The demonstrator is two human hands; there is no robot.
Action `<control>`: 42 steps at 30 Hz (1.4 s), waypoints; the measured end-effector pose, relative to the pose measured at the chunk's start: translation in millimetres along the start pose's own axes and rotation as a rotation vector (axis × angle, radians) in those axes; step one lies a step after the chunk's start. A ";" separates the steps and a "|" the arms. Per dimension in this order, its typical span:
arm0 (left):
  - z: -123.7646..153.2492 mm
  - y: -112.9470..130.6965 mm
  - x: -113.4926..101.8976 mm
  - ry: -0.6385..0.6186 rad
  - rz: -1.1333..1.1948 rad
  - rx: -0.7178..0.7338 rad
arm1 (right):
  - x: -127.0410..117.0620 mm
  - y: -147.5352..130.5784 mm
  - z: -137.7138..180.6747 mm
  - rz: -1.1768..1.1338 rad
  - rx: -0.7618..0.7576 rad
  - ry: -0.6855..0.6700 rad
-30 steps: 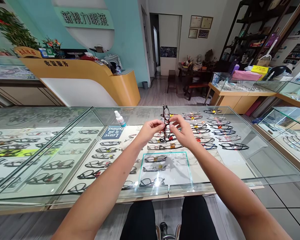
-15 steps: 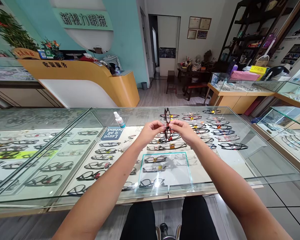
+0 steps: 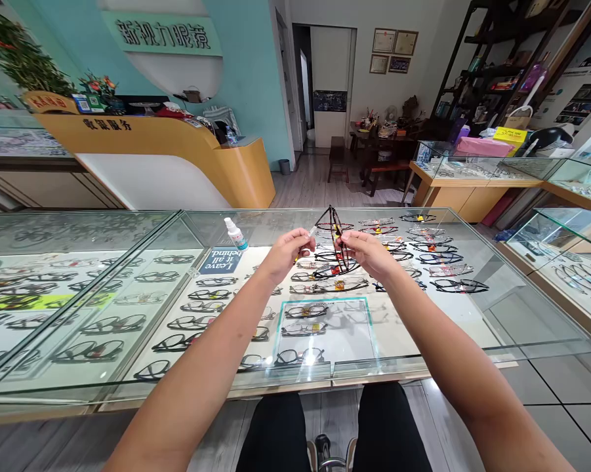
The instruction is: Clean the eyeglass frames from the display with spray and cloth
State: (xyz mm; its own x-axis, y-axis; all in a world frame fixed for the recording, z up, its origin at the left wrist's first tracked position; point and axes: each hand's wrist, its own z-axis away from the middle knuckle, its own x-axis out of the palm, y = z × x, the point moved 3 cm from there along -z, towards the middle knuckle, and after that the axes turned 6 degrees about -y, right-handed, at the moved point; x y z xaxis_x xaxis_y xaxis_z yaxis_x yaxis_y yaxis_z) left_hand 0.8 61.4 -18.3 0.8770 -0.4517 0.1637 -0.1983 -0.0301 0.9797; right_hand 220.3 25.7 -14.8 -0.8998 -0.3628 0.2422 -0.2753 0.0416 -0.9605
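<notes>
A pair of dark-rimmed eyeglasses (image 3: 335,226) is held up near the middle of the view, turned almost edge-on, its front's long axis running nearly upright with the top leaning left. The front is pinched between thumb and fingers of the right hand (image 3: 368,252), the nearer one, just to its right. Toward the left hand (image 3: 294,251), a temple arm (image 3: 321,219) slants down-left; that hand's fingers are curled in by its pale end (whether it is gripped cannot be told). Beneath spreads a glass display case (image 3: 413,334); a spray bottle (image 3: 235,234) is seen left of centre.
</notes>
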 end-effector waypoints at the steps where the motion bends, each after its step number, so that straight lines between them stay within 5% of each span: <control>1: -0.3 0.8 -2.2 -0.003 0.048 -0.019 | -0.2 -0.3 0.2 -0.005 0.012 -0.020; 10: 1.3 -0.8 -4.8 -0.138 0.350 -0.194 | 0.4 1.3 2.0 -0.088 0.110 -0.136; 20: 4.6 -0.6 0.8 -0.241 0.425 -0.255 | 2.0 2.6 4.6 -0.118 0.155 -0.227; 26: 3.5 -2.2 -1.3 -0.203 0.467 -0.277 | 5.8 -0.1 8.2 -0.117 0.184 -0.291; 33: 4.3 1.7 -4.2 -0.128 0.609 -0.196 | 8.2 -3.3 9.0 -0.180 0.124 -0.242; 42: 7.2 -3.0 5.2 -0.196 0.448 -0.191 | 10.8 -4.3 7.4 -0.219 0.047 -0.182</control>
State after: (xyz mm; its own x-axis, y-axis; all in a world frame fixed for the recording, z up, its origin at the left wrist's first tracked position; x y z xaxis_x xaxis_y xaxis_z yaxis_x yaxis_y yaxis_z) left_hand 2.8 52.7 -21.2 0.6226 -0.5415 0.5649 -0.4358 0.3596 0.8251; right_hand 214.3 14.8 -9.0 -0.7439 -0.5193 0.4206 -0.4369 -0.0983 -0.8941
